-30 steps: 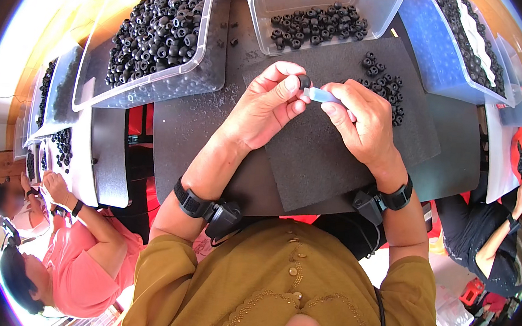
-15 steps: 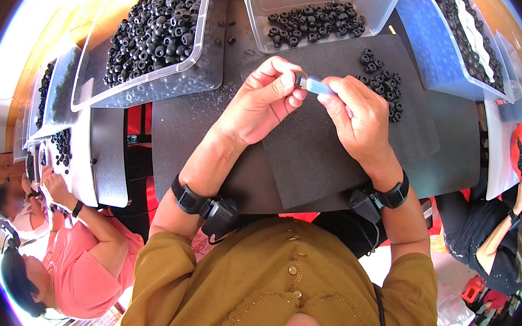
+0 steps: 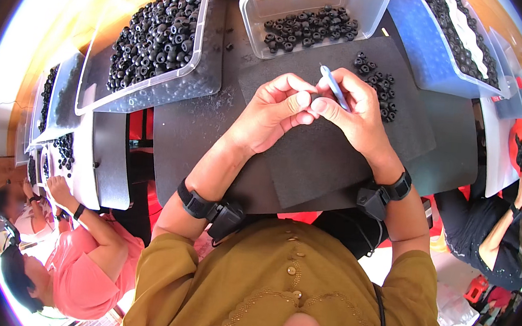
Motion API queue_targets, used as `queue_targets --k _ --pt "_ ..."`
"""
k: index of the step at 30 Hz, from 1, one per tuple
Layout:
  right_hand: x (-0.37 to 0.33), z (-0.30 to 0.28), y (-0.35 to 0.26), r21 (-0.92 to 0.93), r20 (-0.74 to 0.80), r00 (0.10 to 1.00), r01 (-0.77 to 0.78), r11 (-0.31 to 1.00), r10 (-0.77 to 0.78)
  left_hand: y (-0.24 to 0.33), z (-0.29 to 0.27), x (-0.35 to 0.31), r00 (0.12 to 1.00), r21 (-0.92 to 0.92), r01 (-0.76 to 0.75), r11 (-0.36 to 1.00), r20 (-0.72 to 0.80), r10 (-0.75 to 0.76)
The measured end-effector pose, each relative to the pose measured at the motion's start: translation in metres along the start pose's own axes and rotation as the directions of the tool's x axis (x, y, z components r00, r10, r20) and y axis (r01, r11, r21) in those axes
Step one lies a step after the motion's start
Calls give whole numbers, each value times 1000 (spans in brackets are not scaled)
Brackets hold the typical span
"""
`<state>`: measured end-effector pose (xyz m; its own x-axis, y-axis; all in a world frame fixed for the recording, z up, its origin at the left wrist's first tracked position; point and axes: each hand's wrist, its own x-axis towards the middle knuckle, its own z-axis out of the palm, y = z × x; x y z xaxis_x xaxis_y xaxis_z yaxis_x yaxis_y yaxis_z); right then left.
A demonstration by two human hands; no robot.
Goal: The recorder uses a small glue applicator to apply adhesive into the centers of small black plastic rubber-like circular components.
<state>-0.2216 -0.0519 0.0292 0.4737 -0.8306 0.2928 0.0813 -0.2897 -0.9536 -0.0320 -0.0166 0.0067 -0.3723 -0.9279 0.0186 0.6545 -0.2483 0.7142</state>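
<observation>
My left hand [image 3: 271, 114] pinches a small round black part [image 3: 315, 96], mostly hidden by the fingertips. My right hand [image 3: 358, 119] meets it there, with its thumb and a fingertip at the same part. A slim tool with a light blue handle [image 3: 334, 87] is held between the right fingers, its thin tip pointing up and away from the part; its exact kind is unclear. Both hands are above a dark mat [image 3: 310, 167] on the table. Right beyond my right hand lies a loose pile of black hollow round parts [image 3: 384, 90].
A clear bin [image 3: 198, 64] heaped with black parts stands at left. Another clear bin [image 3: 248, 25], partly filled, is at the back. A bluish bin [image 3: 431, 63] stands at right. One person in pink [image 3: 90, 266] sits at left, another in dark clothing [image 3: 466, 230] at right.
The tool's tip has swung from the black part to point upward and away. My right thumb and fingertip have come onto the part, and the hands have drawn closer.
</observation>
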Motion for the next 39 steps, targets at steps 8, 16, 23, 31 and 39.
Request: queue_targets --k 8,16,23,31,39 --pt "3 -10 0 99 -130 986 -87 991 100 39 45 -14 958 673 -264 691 96 271" --pt "5 -16 -4 153 -362 932 67 986 -7 151 40 -27 480 876 80 -475 384 789" --pt "3 -21 2 128 -419 908 88 988 -26 13 38 42 865 898 -358 -257 422 270" --pt "3 -20 -3 122 -405 914 82 989 -26 2 2 66 917 912 -359 -198 384 107" --pt "0 -14 -9 38 -288 957 23 999 -11 21 0 4 1000 237 14 971 -28 -7"
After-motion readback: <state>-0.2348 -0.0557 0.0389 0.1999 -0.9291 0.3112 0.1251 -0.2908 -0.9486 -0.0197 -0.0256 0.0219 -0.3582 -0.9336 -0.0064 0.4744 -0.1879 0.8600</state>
